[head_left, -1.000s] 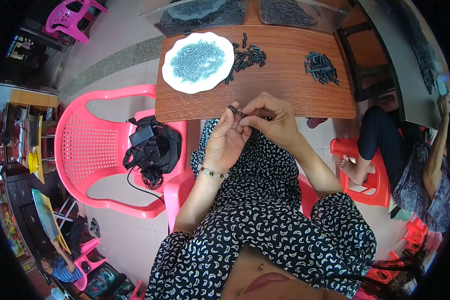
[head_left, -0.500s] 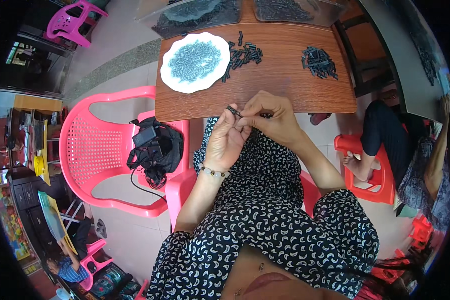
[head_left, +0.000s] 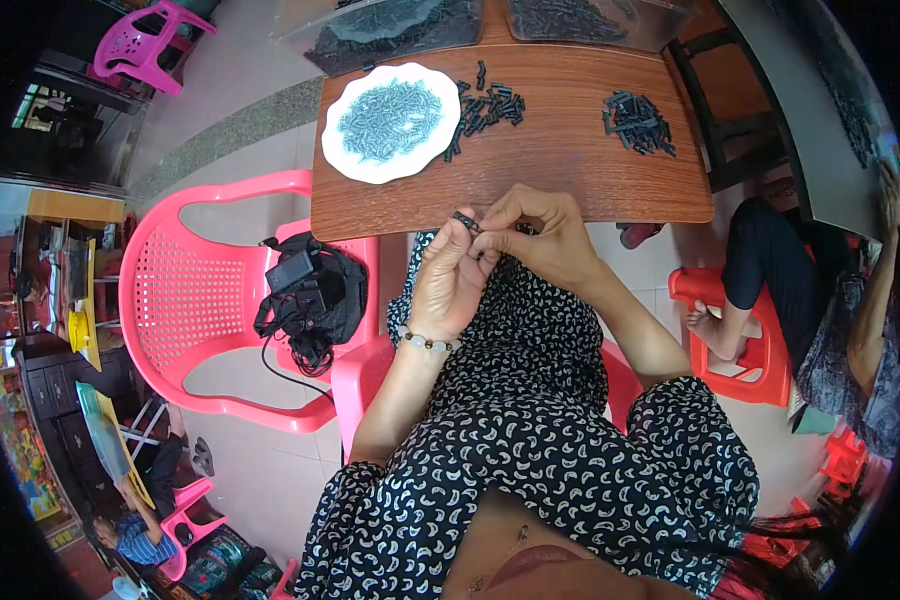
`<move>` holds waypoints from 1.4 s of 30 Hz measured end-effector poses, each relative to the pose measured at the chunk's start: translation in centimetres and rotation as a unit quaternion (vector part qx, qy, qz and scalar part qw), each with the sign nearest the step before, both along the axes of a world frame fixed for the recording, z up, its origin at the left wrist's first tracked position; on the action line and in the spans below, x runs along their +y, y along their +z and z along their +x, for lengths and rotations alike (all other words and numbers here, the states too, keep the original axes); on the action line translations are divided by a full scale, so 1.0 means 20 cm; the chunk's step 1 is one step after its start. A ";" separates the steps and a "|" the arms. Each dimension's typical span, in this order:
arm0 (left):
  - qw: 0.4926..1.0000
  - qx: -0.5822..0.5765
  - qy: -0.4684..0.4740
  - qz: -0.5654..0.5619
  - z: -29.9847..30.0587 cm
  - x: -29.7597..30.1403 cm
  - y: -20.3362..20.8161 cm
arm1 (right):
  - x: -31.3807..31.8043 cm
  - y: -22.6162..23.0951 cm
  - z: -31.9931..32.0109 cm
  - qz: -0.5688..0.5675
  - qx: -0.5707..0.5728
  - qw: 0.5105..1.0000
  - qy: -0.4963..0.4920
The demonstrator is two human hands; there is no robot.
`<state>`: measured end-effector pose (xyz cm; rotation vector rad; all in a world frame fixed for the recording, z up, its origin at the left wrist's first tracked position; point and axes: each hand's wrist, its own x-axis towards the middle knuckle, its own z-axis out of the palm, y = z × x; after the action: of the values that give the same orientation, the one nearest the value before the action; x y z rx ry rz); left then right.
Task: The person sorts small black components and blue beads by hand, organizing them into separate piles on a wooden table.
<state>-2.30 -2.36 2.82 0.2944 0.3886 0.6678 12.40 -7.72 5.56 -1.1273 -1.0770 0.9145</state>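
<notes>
A small black cylindrical piece (head_left: 464,219) sits pinched in my left hand (head_left: 448,280), just off the table's near edge. My right hand (head_left: 545,235) is closed, thumb and forefinger pinched together at the near end of that piece; anything between those fingertips is too small to make out. Beyond my hands, a white scalloped plate (head_left: 342,160) holds many tiny clear-grey pieces (head_left: 390,118). Short black pieces (head_left: 490,110) lie loose beside the plate. Another pile of black pieces (head_left: 638,125) rests at the table's right.
The brown wooden table (head_left: 570,180) has two clear bins (head_left: 395,40) of black pieces along its far side. To my left, a pink chair (head_left: 195,290) holds a black bag with cables (head_left: 315,290). A person (head_left: 860,330) sits at right near a red stool (head_left: 740,345).
Both hands stay in nearly the same place, with only slight finger movement at the small black piece. At right, the other person's hand has shifted a little.
</notes>
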 end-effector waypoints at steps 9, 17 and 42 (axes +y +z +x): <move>0.998 0.033 0.022 0.039 -0.03 -0.02 -0.02 | 0.00 -0.01 -0.04 0.044 -0.072 0.996 -0.022; 0.997 0.064 0.034 0.017 -0.03 -0.05 -0.02 | 0.01 -0.04 -0.06 0.079 -0.119 0.989 -0.049; 0.998 -0.009 -0.055 -0.002 -0.05 -0.10 -0.04 | -0.01 0.05 0.03 0.029 -0.137 0.986 0.088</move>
<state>-3.22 -4.29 2.09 0.3038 0.3541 0.5609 13.07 -7.93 6.55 -1.1456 -1.4374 0.8745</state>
